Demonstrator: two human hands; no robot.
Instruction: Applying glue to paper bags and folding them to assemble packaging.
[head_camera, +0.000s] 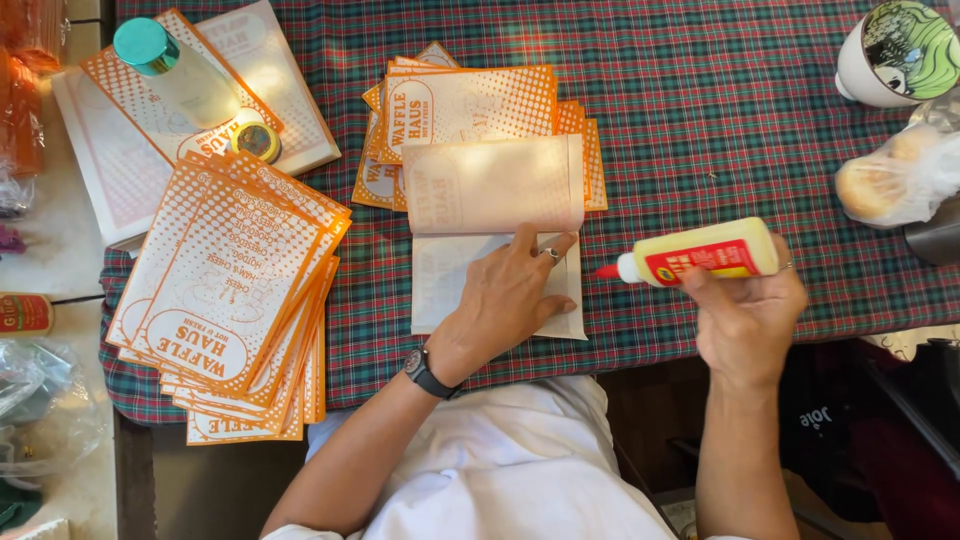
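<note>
Shirt (520, 470); stacked bags' (480, 110) print perhaps half-hidden.

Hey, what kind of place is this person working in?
Probably a home or small-shop craft table: a green-and-red plaid tablecloth, stacks of orange-and-white printed paper bags, and a yellow glue bottle with a red nozzle in the right hand.

The left hand (505, 300) hides part of the folded paper sheet (495, 235); the mug (895, 50) is cut off.
</note>
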